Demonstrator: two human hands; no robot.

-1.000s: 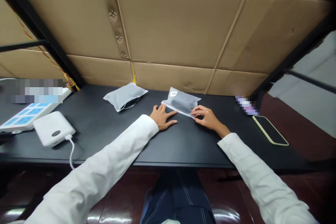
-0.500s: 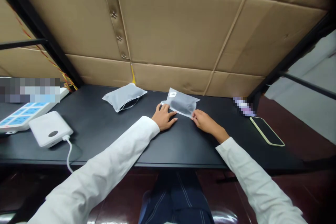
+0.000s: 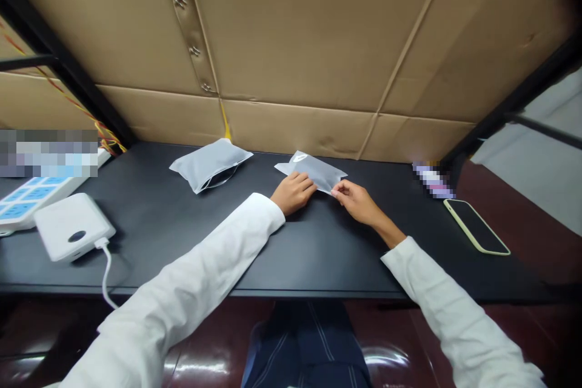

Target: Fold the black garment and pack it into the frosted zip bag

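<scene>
From where I stand, a frosted plastic pouch [image 3: 321, 171] lies toward the back of the bench [image 3: 318, 248], near the cardboard panel [image 3: 295, 36]. The right hand [image 3: 357, 201] has its fingers pinched on the near right corner; the left hand's [image 3: 294, 192] bunch over the near edge, their grip hidden. Uneven pulling could crease the thin-looking film.

The pouch [image 3: 321, 171] I hold is frosted grey-white with a whiter patch [image 3: 299, 157], on a plain black desk [image 3: 336, 254]. My sleeves [image 3: 204, 262] are white, my trousers [image 3: 313, 339] navy with pale stitched lines, the phone case [image 3: 464, 230] pale yellow-green.
</scene>
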